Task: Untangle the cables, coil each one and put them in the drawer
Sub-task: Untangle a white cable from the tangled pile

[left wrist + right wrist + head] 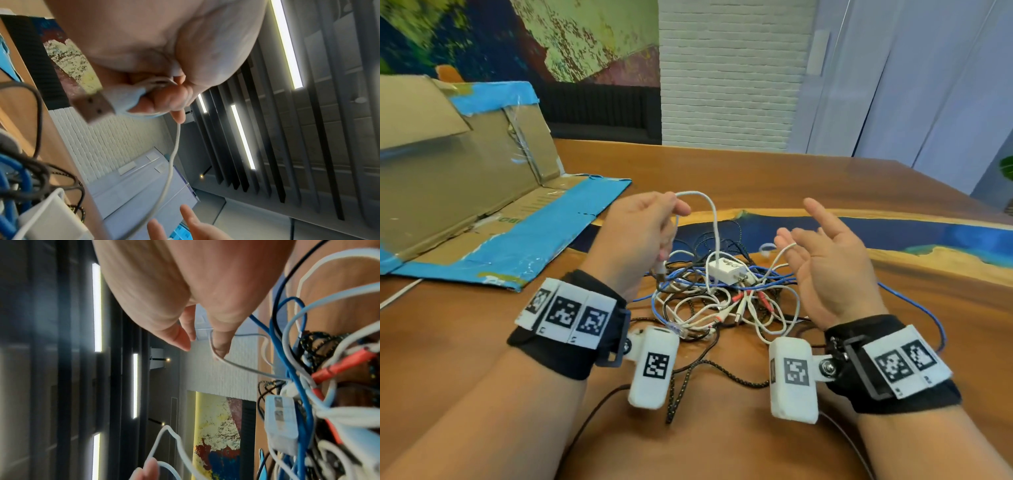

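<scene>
A tangle of white, blue and black braided cables (722,298) lies on the wooden table (756,171) between my wrists, with a white charger block (726,270) on top. My left hand (671,222) is raised over the tangle's left side and grips a white cable (714,219) that arcs up and down to the charger. The cable's USB plug (92,105) sticks out below the fist. My right hand (801,233) hovers at the right with straight, spread fingers. A thin white cable loop (216,353) lies against one fingertip.
An opened cardboard box with blue tape (482,178) stands at the left, its flap flat on the table. A blue cable (924,308) trails off to the right of my right wrist. A black braided cable (688,373) runs toward me.
</scene>
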